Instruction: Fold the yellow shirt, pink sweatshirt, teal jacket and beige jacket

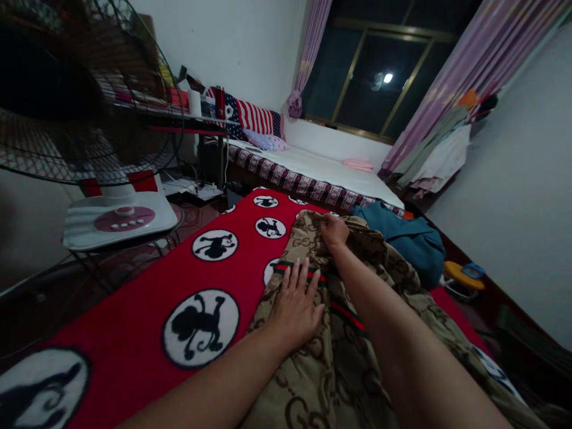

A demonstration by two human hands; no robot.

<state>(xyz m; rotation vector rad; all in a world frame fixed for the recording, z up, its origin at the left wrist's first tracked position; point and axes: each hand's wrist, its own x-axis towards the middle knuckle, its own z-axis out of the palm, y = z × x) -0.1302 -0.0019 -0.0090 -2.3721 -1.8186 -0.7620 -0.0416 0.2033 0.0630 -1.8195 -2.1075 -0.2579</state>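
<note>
A tan garment (308, 381) with a brown interlocking-letter print and green-and-red stripes lies spread and partly folded over a red blanket (147, 298). My left hand (297, 301) rests flat on the garment, fingers stretched across a striped band. Farther forward, my right hand (334, 231) is closed on the cloth near the garment's far end, where the fabric bunches up. Its fingertips are partly hidden. Right of the hands, a crumpled blue-teal garment (402, 235) lies against the tan one.
A standing fan (120, 208) stands close on the left, beside a cluttered desk (205, 125). Beyond the blanket is a bed with a white top (308, 156). Clothes (440, 158) hang at the right wall, above a yellow stool (462, 276).
</note>
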